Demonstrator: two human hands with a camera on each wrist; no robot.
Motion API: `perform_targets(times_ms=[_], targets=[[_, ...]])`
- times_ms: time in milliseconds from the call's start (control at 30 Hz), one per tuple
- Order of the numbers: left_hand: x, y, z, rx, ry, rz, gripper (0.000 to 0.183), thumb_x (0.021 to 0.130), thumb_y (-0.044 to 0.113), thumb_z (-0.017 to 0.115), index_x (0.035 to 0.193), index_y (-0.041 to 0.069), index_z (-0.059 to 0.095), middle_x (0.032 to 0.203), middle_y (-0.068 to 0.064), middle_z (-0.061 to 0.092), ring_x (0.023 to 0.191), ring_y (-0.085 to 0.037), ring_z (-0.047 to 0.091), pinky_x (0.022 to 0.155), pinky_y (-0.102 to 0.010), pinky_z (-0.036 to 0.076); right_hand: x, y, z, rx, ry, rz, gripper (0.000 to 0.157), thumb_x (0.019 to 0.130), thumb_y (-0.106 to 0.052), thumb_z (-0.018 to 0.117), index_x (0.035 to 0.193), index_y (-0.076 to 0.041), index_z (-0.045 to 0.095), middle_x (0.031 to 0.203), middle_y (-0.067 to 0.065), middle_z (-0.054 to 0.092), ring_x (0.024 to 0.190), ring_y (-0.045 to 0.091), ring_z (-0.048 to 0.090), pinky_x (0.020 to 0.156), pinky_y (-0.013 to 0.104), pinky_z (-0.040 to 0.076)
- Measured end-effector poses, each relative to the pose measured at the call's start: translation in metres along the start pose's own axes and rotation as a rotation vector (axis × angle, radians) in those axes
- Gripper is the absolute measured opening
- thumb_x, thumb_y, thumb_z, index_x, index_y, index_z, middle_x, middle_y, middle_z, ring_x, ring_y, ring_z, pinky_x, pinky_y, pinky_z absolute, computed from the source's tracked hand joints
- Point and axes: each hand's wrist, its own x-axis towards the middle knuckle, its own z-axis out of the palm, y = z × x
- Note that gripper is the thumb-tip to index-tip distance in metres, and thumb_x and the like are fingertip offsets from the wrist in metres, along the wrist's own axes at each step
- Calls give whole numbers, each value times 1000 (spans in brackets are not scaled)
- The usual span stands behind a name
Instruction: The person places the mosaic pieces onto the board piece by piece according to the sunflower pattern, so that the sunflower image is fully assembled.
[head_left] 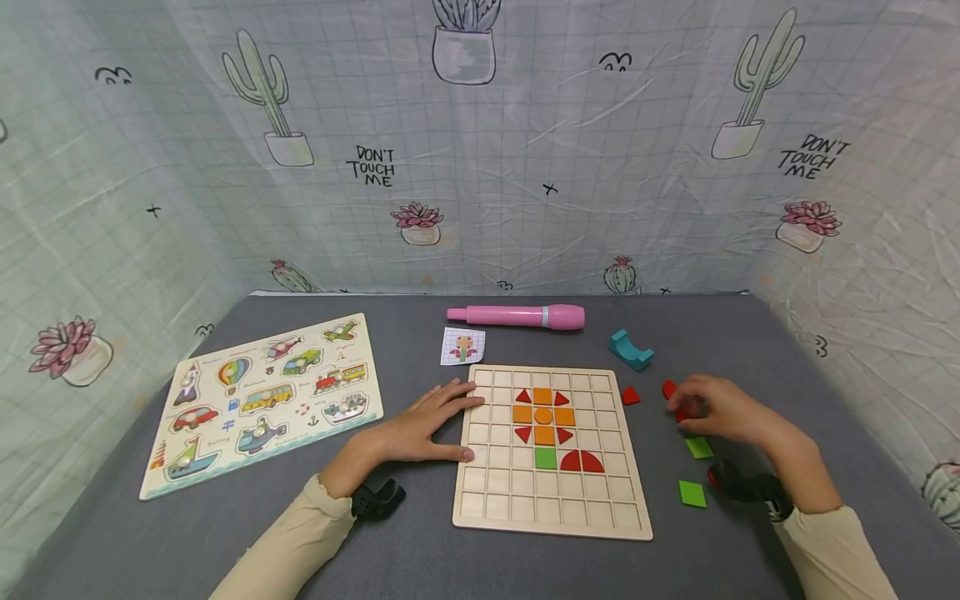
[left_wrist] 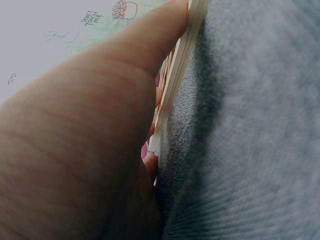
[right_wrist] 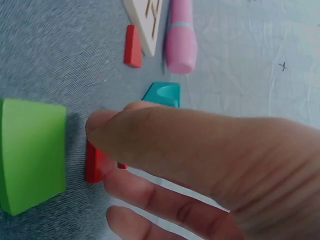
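A wooden grid board (head_left: 495, 508) holds orange squares (head_left: 542, 396), an orange circle (head_left: 543, 416), small red triangles (head_left: 522, 435), a green square (head_left: 545, 458) and two red quarter circles (head_left: 592, 462). My left hand (head_left: 427, 425) rests along the board's left edge, fingers spread and thumb against the side. To the right of the board, my right hand (head_left: 723, 410) pinches a red block (right_wrist: 93, 162) between thumb and fingers, low over the table; the fingers partly hide its shape. Near that hand lie another red piece (head_left: 670, 388) and a green square block (head_left: 700, 447).
A pattern card (head_left: 462, 346) and a pink toy microphone (head_left: 517, 316) lie behind the board. There is a teal curved block (head_left: 632, 350) at back right, with a red piece (head_left: 631, 396) below it. A picture puzzle board (head_left: 262, 404) lies at left; another green block (head_left: 692, 493) sits nearer.
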Motion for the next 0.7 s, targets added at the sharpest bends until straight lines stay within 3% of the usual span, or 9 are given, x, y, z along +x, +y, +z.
perform_targets(times_ms=[267,500,700], targets=[[0,-1,0,-3,2,7,78,89,47,67,153,19,33,162,-8,18,150,-33,6,120,-55,7,-2,4,2,-30,-22,78,18,77,3,77,91,-3,68,87,2,54,69,8,45,58,26,42],[0,0,0,-3,0,3,78,89,47,68,153,20,32,162,-7,17,150,-32,5,120,-55,7,-3,6,3,-4,-27,73,20,76,10,69,94,1,67,90,5,58,69,7,49,59,26,47],[0,0,0,0,-3,-3,79,89,47,68,153,20,32,162,-7,17,150,-32,4,120,-54,6,0,2,5,5,-29,74,17,80,-1,76,95,2,67,84,1,59,65,3,50,57,25,47]])
